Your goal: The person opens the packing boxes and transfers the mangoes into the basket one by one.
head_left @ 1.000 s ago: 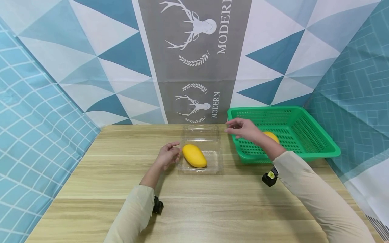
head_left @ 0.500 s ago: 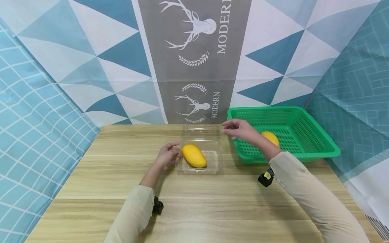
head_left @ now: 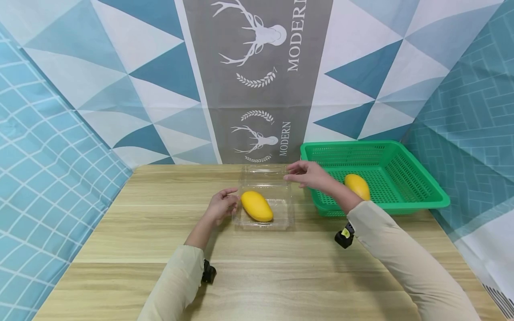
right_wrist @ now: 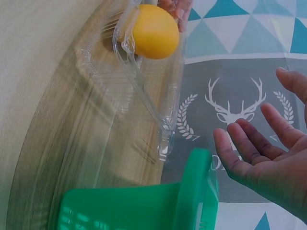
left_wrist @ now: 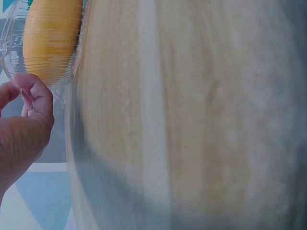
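A clear plastic clamshell container [head_left: 283, 208] lies on the table with its lid [head_left: 265, 174] folded back. Inside its base, toward the left, sits a yellow mango [head_left: 257, 206]. My left hand [head_left: 222, 206] is at the container's left side; in the left wrist view its curled thumb and finger [left_wrist: 33, 86] pinch the rim beside the mango. Above the table between the container and the green basket, my right hand [head_left: 309, 174] holds nothing, its fingers spread and loosely bent in the right wrist view. Another mango [head_left: 357, 186] lies in the basket, partly behind my right forearm.
The green slotted basket [head_left: 417, 178] stands at the table's back right, its left rim under my right arm. A patterned cloth wall [head_left: 257, 98] rises behind the wooden table [head_left: 281, 272], and blue cloth hangs on both sides.
My right hand has moved left from over the basket's rim toward the container lid, uncovering more of the mango in the basket. My left hand and the container have stayed put.
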The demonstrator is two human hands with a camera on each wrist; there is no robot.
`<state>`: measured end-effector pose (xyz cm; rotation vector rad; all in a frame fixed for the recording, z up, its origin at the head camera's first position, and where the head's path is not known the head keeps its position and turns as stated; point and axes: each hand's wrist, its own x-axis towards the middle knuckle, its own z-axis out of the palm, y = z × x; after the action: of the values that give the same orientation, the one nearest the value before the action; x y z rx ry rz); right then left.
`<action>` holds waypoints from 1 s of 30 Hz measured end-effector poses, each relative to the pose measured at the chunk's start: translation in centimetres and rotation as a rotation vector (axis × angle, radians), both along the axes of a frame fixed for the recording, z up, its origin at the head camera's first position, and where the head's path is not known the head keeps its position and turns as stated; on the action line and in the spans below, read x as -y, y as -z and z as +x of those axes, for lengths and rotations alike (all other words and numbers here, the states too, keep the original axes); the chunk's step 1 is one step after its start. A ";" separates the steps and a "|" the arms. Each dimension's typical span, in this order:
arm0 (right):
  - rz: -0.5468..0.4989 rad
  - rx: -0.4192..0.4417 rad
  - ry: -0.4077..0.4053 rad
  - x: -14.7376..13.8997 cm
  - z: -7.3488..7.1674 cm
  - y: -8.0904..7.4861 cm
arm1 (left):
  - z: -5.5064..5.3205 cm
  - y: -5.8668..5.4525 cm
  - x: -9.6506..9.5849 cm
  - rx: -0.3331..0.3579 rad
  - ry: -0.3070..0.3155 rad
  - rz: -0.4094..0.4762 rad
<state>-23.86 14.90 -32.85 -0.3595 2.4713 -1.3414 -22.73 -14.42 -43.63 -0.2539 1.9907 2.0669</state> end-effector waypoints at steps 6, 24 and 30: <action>-0.010 0.006 -0.015 0.5 0.0 0.3 | 0.0 0.1 0.1 -0.006 0.007 0.002; -0.032 0.003 -0.044 2.0 -0.1 2.0 | -0.2 0.2 0.2 0.006 0.028 0.024; -0.038 0.004 -0.032 2.5 0.0 2.4 | -0.2 0.2 0.1 0.000 0.004 0.014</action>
<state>-23.91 12.42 -35.24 -0.4031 2.4295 -1.3769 -22.92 -14.48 -43.87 -0.2470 1.9739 2.0782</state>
